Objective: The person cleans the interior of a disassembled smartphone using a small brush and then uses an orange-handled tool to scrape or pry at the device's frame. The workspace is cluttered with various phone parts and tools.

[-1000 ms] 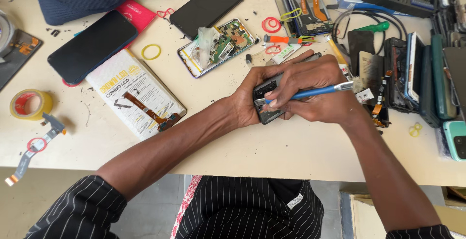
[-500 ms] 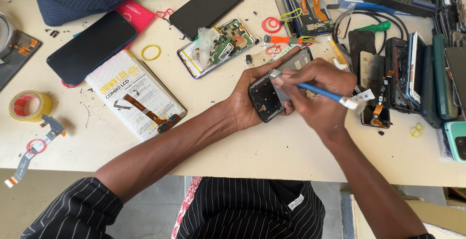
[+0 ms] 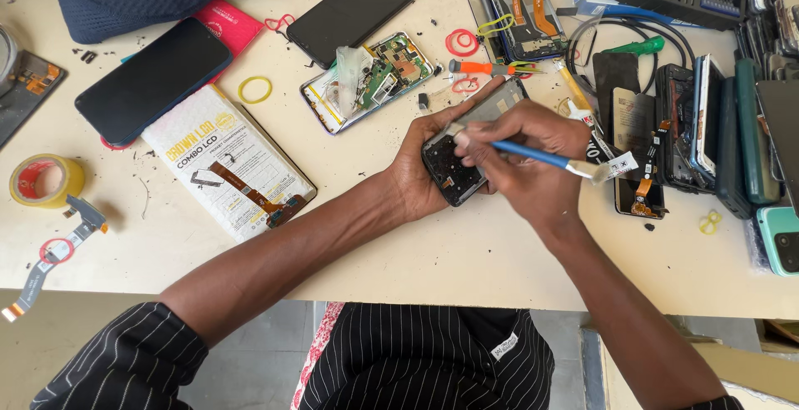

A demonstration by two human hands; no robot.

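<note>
Opened phone frame (image 3: 466, 148) lay on the table (image 3: 466, 260), cradled in the left hand (image 3: 420, 178); right hand (image 3: 524, 160) over it; tape roll (image 3: 46, 181) far left; circuit board (image 3: 379, 77) behind.

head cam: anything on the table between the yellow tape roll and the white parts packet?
Nothing but bare table with a few dark specks lies between the yellow tape roll and the white parts packet, as the head view shows.
</note>
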